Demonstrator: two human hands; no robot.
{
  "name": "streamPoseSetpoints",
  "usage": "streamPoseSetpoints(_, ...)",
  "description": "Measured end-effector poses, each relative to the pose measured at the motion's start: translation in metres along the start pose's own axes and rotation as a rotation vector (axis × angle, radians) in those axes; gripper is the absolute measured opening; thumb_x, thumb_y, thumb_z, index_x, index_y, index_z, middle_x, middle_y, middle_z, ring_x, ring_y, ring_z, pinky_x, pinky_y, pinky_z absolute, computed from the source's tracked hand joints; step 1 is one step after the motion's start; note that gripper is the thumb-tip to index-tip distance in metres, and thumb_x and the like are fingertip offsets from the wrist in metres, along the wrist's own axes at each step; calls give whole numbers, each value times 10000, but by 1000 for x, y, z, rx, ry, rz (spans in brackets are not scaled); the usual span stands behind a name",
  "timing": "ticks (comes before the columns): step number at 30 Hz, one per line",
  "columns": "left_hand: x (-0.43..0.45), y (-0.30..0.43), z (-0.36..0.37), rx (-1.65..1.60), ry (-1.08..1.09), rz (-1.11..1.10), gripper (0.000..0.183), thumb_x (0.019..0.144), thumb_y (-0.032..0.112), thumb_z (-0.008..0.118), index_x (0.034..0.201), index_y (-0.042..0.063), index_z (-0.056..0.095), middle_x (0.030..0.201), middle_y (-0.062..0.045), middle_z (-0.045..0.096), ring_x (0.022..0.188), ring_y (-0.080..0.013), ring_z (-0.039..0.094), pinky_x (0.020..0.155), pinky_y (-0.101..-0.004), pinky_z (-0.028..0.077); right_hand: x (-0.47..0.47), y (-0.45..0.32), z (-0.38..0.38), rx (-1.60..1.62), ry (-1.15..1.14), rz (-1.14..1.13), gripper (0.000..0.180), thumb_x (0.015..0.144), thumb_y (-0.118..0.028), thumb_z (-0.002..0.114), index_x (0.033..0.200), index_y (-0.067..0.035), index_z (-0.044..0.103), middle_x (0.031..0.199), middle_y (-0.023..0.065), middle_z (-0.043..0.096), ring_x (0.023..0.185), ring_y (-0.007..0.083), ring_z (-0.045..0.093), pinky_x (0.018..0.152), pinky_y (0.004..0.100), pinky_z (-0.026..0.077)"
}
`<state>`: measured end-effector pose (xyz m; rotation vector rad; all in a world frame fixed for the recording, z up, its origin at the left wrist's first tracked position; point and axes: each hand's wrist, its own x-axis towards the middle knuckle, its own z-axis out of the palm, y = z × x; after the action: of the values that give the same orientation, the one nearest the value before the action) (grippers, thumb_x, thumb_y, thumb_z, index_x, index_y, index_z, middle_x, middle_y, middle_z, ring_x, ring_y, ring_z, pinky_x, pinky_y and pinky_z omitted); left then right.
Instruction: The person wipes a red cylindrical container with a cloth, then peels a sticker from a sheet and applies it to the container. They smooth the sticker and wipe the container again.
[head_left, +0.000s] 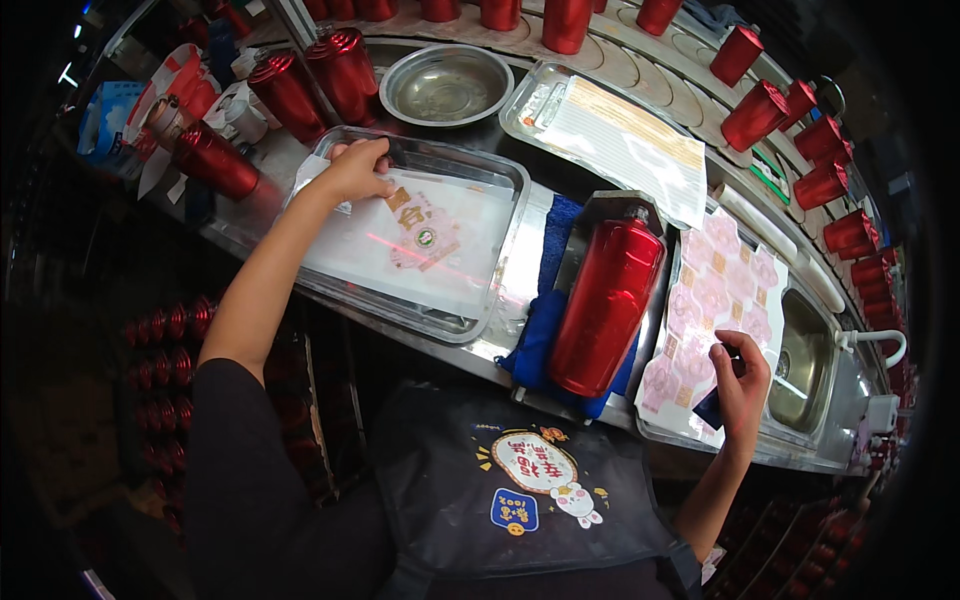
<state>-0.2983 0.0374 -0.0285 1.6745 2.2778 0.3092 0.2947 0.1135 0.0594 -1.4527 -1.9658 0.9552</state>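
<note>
My left hand (361, 169) is at the back left of a metal tray (480, 330), its thumb and fingertips at the top edge of a pink and gold decal (424, 238) lying on white sheets. Whether the fingers pinch the decal is unclear. My right hand (739, 379) holds a dark flat piece (709, 409), perhaps a squeegee, over a sheet of pink and gold decals (712, 292) on the right. Between the hands, a glossy red bottle (609, 307) lies tilted in a metal cradle with blue cloth (541, 330) beneath it.
Behind stand a metal basin (447, 85) and a second tray (525, 97) with striped sheets. Red bottles (342, 75) stand at the back left; more line the curved conveyor (637, 67). At the right are white rolls (757, 221), a sink (802, 360) and a white tap (877, 337).
</note>
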Motion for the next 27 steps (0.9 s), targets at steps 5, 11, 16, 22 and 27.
streamPoseSetpoints(5, 6, 7, -5, 82, -48, -14, 398, 668, 219, 833, 1009, 109, 659, 869, -17, 610, 871, -212, 589, 873, -373, 409, -2, 3, 3, -7, 16, -5, 197, 911, -81, 712, 1081, 19, 709, 815, -9, 608, 648, 28, 436, 594, 206, 345)
streamPoseSetpoints(11, 2, -15, 9, -360, 98, -80, 260, 736, 105, 812, 895, 51, 614, 732, -31, 624, 735, -172, 612, 778, -333, 484, -7, 9, 6, 19, 18, -20, 196, 903, -62, 724, 1087, 5, 719, 826, -2, 635, 643, 27, 425, 588, 203, 343)
streamPoseSetpoints(16, -19, 17, 0, -509, 264, 116, 223, 801, 28, 744, 1012, 24, 671, 809, -35, 623, 809, -152, 601, 788, -308, 490, -19, -7, 16, 9, -65, -37, 186, 928, -31, 705, 1108, 16, 702, 861, -21, 644, 686, 13, 486, 615, 183, 377)
streamPoseSetpoints(22, -76, 119, -56, -361, 367, 301, 282, 794, -30, 717, 1065, 47, 724, 851, -41, 664, 839, -171, 616, 831, -302, 473, -39, -32, 49, 34, -164, -236, 487, 805, -40, 790, 1279, -45, 679, 910, 8, 638, 593, 40, 413, 545, 207, 340)
streamPoseSetpoints(27, -114, 187, -96, -421, 244, 470, 310, 746, -70, 730, 1034, 43, 748, 879, -46, 715, 832, -185, 642, 837, -303, 466, -42, -46, 61, -39, -324, -306, 703, 833, -140, 806, 1484, -127, 541, 795, 89, 499, 643, 198, 464, 611, 336, 413)
